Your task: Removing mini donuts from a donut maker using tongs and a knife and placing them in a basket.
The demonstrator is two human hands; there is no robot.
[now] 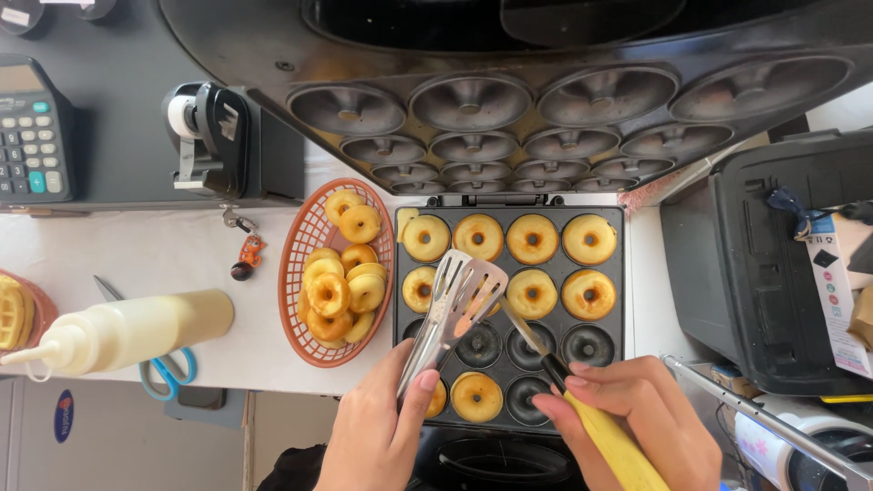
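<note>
Fingers of our left hand (377,427) close round the handles of metal tongs (452,309), whose slotted blades reach up over the second row of the doughnut maker (627,300); fingers of our right hand (637,418) pinch a yellow-handled tool (600,432) whose thin dark tip angles up-left to just beside the tong blades. Both wrists enter from the near edge of the bench (136,255), the left palm turned sideways, the right knuckles up. We see the raised lid (509,100) overhanging the far edge of the plate, so room above the back row is tight. A black bin (755,273) crowds the right side. To the left, an orange basket (293,273) of golden doughnuts (329,293) sits just beside the maker's left edge. Farther left lie a squeeze bottle (127,332) over blue-handled scissors (168,373), with open bench between them and the basket. Baked rings fill the far row; several near moulds stand bare.
</note>
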